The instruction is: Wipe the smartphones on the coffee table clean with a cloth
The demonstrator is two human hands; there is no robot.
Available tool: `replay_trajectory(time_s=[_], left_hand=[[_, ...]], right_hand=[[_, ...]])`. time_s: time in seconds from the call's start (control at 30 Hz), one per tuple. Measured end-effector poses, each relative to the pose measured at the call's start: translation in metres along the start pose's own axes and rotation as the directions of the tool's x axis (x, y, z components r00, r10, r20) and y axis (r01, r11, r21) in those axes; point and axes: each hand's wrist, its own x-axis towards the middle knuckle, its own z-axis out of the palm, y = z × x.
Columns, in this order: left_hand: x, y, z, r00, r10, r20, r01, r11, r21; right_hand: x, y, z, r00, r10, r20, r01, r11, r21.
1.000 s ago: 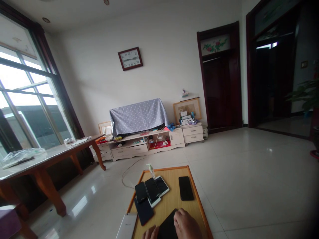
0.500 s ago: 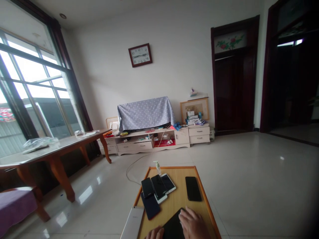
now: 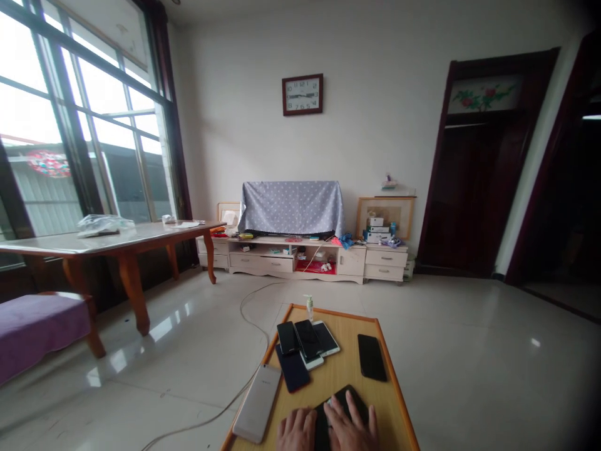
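Observation:
Under my right hand [image 3: 351, 426] is a flat black rectangular thing [image 3: 322, 431], possibly a tablet, lying on the wooden tray table [image 3: 335, 376]. My right hand rests on it with fingers spread. A small pale patch shows by its fingertips, too small to make out. Along the left edge of the black thing lies my left hand [image 3: 295, 429], fingers stretched out. Ahead are a dark blue phone [image 3: 292, 369], two black phones [image 3: 288, 337] and white ones [image 3: 330, 338], partly overlapping. A silver-backed phone or tablet [image 3: 257, 404] is at the left edge.
A black phone [image 3: 372, 357] lies on the right side. The pump bottle [image 3: 309, 307] stands at the far edge. A cable [image 3: 244, 307] runs over the floor. Beyond are a long table [image 3: 126, 241], a purple-covered bench [image 3: 37, 332] and a low white cabinet [image 3: 352, 263].
The view has turned left and levelled out. My right hand has shifted on the black thing, its fingers now more spread. More of my left hand is visible.

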Motion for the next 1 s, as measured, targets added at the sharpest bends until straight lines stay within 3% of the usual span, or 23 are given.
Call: replay_trajectory(time_s=[0.1, 0.2, 0.4, 0.47, 0.63, 0.73, 0.87, 0.93, 1.0], left_hand=[[-0.008, 0.002, -0.008, 1.0, 0.022, -0.001, -0.022, 1.0, -0.016], [-0.014, 0.003, -0.012, 0.999, 0.028, -0.039, -0.03, 0.998, -0.062], [-0.025, -0.001, -0.015, 0.995, 0.046, -0.092, -0.054, 0.995, -0.089], [-0.026, -0.004, -0.014, 0.992, 0.062, -0.106, -0.073, 0.993, -0.096], [-0.027, -0.013, -0.007, 0.986, 0.079, -0.147, -0.096, 0.989, -0.11], [-0.028, -0.017, -0.003, 0.98, 0.069, -0.188, -0.094, 0.987, -0.127], [-0.03, -0.019, -0.002, 0.978, 0.043, -0.202, -0.076, 0.985, -0.158], [-0.03, -0.02, -0.002, 0.98, 0.042, -0.196, -0.076, 0.983, -0.167], [-0.03, -0.021, -0.003, 0.983, 0.052, -0.174, -0.082, 0.982, -0.17]], right_hand=[[-0.003, -0.01, 0.004, 0.998, -0.029, 0.063, 0.029, 1.0, 0.004], [-0.005, -0.008, -0.004, 1.0, -0.028, -0.001, 0.027, 0.998, -0.056], [0.005, -0.008, -0.012, 0.974, 0.16, -0.158, -0.191, 0.96, -0.204], [0.005, -0.025, -0.009, 0.978, 0.167, -0.123, -0.189, 0.962, -0.198], [-0.004, -0.063, -0.003, 0.998, 0.014, 0.058, -0.006, 0.991, -0.135], [-0.002, -0.051, -0.006, 0.999, 0.039, -0.002, -0.039, 0.983, -0.178], [0.008, -0.026, -0.009, 0.972, 0.195, -0.133, -0.221, 0.948, -0.23], [0.008, -0.031, -0.006, 0.972, 0.2, -0.12, -0.223, 0.948, -0.225], [0.003, -0.046, 0.001, 0.989, 0.139, -0.048, -0.146, 0.966, -0.212]])
